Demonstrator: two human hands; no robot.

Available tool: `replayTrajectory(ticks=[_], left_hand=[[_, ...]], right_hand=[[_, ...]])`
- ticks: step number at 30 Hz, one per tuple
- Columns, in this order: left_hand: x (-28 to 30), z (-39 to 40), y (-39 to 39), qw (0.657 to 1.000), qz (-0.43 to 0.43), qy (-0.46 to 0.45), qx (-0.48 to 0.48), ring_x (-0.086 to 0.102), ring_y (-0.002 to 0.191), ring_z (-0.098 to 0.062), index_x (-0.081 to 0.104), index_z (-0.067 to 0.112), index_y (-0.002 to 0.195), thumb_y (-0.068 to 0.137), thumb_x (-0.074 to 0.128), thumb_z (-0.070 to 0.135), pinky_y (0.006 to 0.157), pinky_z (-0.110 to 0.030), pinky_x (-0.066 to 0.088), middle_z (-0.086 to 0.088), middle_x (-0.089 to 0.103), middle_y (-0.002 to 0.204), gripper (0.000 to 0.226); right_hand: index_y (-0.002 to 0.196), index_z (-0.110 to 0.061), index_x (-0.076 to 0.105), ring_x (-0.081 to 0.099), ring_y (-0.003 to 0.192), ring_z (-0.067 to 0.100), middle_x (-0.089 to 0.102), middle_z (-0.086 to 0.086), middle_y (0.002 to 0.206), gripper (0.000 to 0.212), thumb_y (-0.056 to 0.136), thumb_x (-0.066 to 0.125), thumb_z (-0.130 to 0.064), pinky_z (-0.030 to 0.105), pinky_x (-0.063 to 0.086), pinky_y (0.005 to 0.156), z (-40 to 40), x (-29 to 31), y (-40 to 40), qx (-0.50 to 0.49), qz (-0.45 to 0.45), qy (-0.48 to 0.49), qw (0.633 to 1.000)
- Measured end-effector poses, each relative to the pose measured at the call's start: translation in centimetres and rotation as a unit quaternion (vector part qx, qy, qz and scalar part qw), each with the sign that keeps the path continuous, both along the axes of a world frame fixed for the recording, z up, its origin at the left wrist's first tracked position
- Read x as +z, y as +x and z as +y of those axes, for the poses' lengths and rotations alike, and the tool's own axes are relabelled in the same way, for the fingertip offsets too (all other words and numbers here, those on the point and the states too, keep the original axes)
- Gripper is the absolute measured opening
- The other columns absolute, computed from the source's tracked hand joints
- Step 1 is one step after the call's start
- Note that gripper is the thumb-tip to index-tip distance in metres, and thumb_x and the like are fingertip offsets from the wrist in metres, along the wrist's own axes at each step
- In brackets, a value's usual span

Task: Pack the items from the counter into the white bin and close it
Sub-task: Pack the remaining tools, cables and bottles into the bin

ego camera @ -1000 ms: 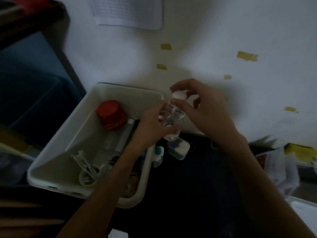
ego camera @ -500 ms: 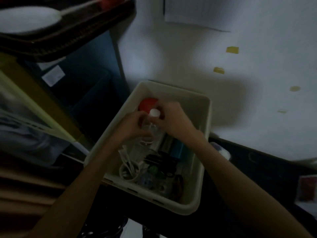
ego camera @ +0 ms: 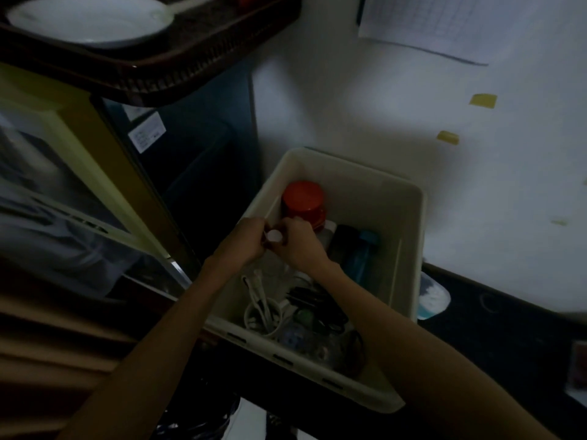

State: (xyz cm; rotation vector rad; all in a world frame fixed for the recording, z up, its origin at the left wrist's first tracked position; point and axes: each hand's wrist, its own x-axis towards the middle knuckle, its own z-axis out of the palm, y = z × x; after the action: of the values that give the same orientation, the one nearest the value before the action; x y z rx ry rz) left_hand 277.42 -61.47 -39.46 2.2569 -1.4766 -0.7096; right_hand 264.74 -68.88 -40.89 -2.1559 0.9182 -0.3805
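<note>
The white bin [ego camera: 409, 249] stands open on the dark counter. Both my hands reach into its left side. My left hand [ego camera: 247, 239] and my right hand [ego camera: 300, 246] together hold a small clear bottle with a white cap [ego camera: 273, 235], low inside the bin; its body is mostly hidden by my fingers. Behind them stands a red-lidded jar [ego camera: 303, 200]. A dark bottle and a blue bottle [ego camera: 362, 255] lie to the right. White cables [ego camera: 262, 304] and small dark items fill the near end.
A white and teal soap case [ego camera: 433, 296] lies on the black counter [ego camera: 508, 338] just right of the bin. A dark tray with a white pan [ego camera: 89, 20] hangs over the upper left. The white wall [ego camera: 476, 173] carries yellow tape bits.
My hands carried the small bottle from above the counter beside the bin leftward and down into the bin. My view swung left too.
</note>
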Motion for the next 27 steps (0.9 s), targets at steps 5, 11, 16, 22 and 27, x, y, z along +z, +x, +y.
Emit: replayTrajectory(ticks=[5,11,16,22,27], left_hand=[[-0.4,0.3,0.5,0.999,0.034,0.001,0.007,0.057,0.085,-0.008,0.061,0.026,0.101,0.086,0.063,0.028,0.068,-0.021,0.041,0.008,0.058,0.092,0.016],[-0.1,0.7,0.5,0.999,0.025,0.038,-0.028,0.058,0.091,-0.012,0.061,0.017,0.113,0.093,0.055,0.031,0.079,-0.029,0.049,0.0,0.061,0.105,0.025],[0.5,0.8,-0.3,0.992,-0.027,0.108,-0.057,0.061,0.102,-0.025,0.059,0.002,0.121,0.09,0.063,0.02,0.088,-0.033,0.048,-0.015,0.063,0.113,0.036],[0.5,0.7,-1.1,0.986,-0.062,0.139,-0.064,0.062,0.099,-0.028,0.062,-0.002,0.119,0.094,0.057,0.016,0.081,-0.031,0.046,-0.017,0.062,0.106,0.031],[0.9,0.6,-2.5,0.979,-0.134,0.122,-0.09,0.061,0.102,-0.027,0.06,0.009,0.119,0.095,0.055,0.023,0.078,-0.028,0.045,-0.014,0.061,0.118,0.029]], right_hand=[[0.095,0.001,0.068,0.066,0.08,0.022,0.071,0.013,0.09,0.037,0.082,0.076,-0.033,0.04,0.054,0.07,0.1,-0.2,-0.3,-0.013,-0.019,0.011,1.0],[0.088,0.004,0.069,0.067,0.077,0.025,0.072,0.017,0.083,0.033,0.086,0.072,-0.029,0.038,0.051,0.068,1.2,-1.1,0.1,-0.002,-0.007,0.034,0.999],[0.111,-0.001,0.067,0.07,0.087,0.02,0.073,0.013,0.102,0.034,0.087,0.072,-0.025,0.027,0.052,0.073,1.3,-3.3,0.0,0.033,0.079,0.069,0.994],[0.125,-0.006,0.062,0.063,0.111,0.022,0.065,0.007,0.122,0.046,0.084,0.074,-0.024,0.025,0.047,0.085,0.4,-3.9,-1.1,0.034,0.091,0.097,0.99],[0.133,-0.007,0.053,0.064,0.107,0.024,0.059,0.007,0.13,0.048,0.09,0.068,-0.022,0.036,0.056,0.09,0.6,-1.9,-4.6,0.012,0.046,0.138,0.989]])
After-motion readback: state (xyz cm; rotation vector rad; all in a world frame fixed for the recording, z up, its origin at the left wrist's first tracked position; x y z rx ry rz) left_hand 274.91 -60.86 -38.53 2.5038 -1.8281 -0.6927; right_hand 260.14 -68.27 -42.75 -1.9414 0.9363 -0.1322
